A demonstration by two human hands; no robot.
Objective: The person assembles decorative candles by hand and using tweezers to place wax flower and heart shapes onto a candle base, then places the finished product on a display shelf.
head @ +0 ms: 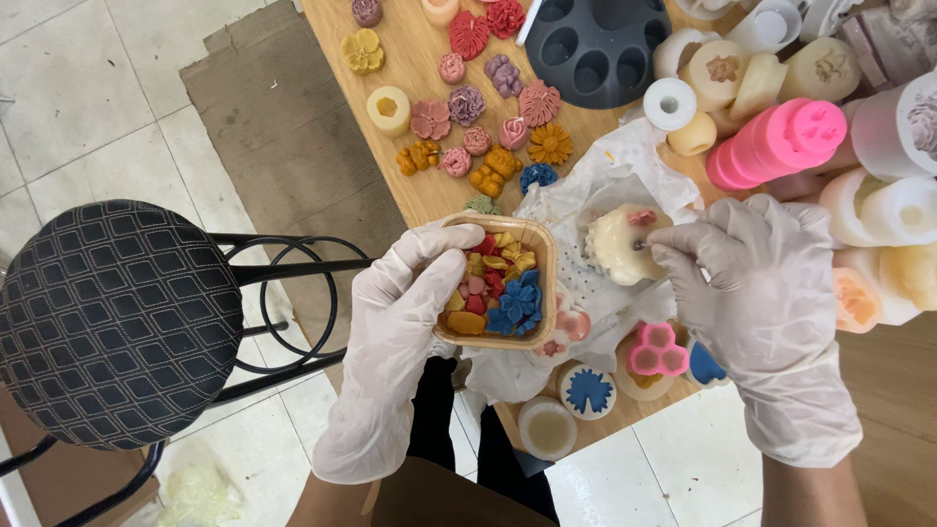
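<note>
Holding a small square tray (542, 256) full of little coloured wax flowers (496, 293), the left hand (405, 322) in a thin white glove grips it at its left edge, with the thumb over the rim and the fingers below it. The right hand (756, 273), also gloved, is closed around a thin tool (644, 245); only the tip shows, so I cannot tell what kind of tool it is. This tip touches the top of a round cream-coloured candle (617, 244), which lies on a crumpled white paper (586, 195) at the table edge. The candle is between the two hands, just beside the tray on its right side, and nearer to the right hand; the tray and the candle stand side by side, almost on one line across the view. Below the hands, several moulds stand at the near edge, among them a pink mould (657, 349) and a round one with a blue flower (587, 389). Farther on the wooden table (415, 185) lie many loose wax flowers (467, 102), then a dark round tray with holes (597, 44), and on the right a heap of pale silicone moulds (878, 195). On the left a black stool (112, 322) stands on the tiled floor (88, 98).
</note>
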